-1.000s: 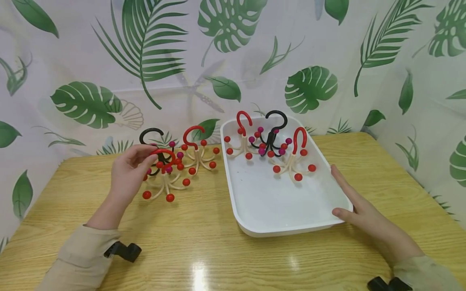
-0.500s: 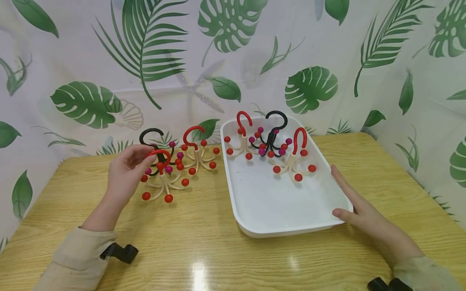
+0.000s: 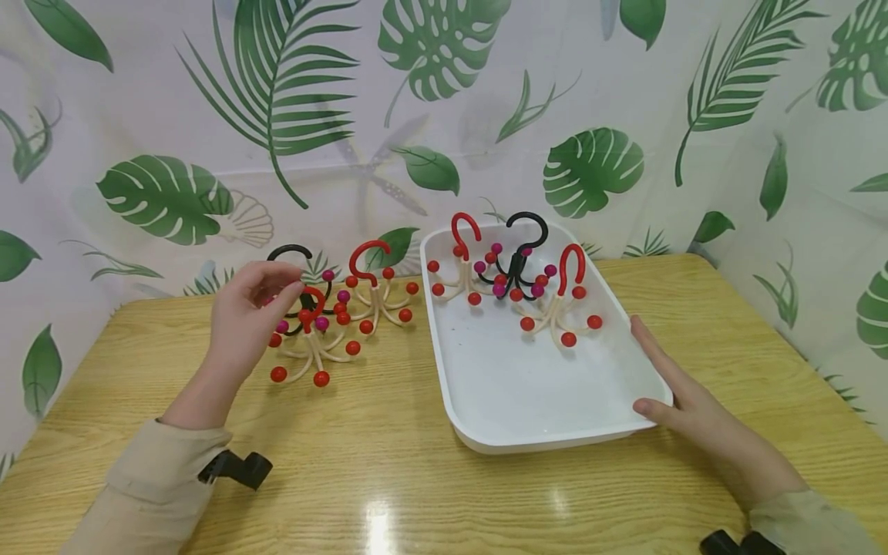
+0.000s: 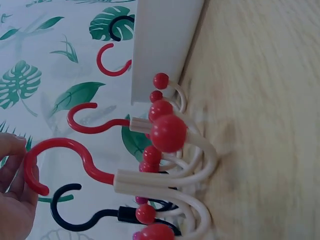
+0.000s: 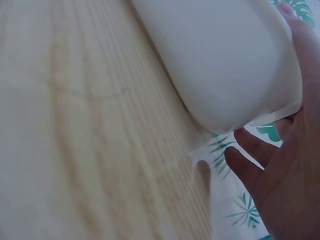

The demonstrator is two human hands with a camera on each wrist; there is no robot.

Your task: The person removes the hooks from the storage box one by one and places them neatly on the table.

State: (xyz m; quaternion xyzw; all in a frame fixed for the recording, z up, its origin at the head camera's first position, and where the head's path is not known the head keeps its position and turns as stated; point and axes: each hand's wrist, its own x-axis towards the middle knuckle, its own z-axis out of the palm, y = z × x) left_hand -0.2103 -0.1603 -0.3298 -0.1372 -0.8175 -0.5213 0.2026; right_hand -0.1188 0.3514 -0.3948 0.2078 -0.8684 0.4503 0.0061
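Multi-arm hanging hooks with ball-tipped arms stand on the table. My left hand (image 3: 239, 327) is at the red top of a cream hanging hook (image 3: 317, 348); in the left wrist view the hook's curve (image 4: 82, 157) overlaps loosely bent fingers (image 4: 15, 182). That hook stands on its arms. Close behind it are a black hanging hook (image 3: 288, 250) and another cream one (image 3: 375, 297). My right hand (image 3: 683, 401) holds the near right corner of a white tray (image 3: 527, 393), thumb on the rim and fingers outside. Inside the tray stand two cream hanging hooks (image 3: 555, 308) and a black one (image 3: 516, 266).
The wooden table (image 3: 347, 462) meets a leaf-print backdrop (image 3: 486, 116) along its far and right sides. The tray's near left wall (image 5: 225, 60) rises between the two groups of hooks. A black wrist camera (image 3: 239, 469) is strapped over the left sleeve.
The red-topped hanging hook has shifted slightly left, then stayed put. My left hand has since risen a little at its top. My right hand and the tray have not moved.
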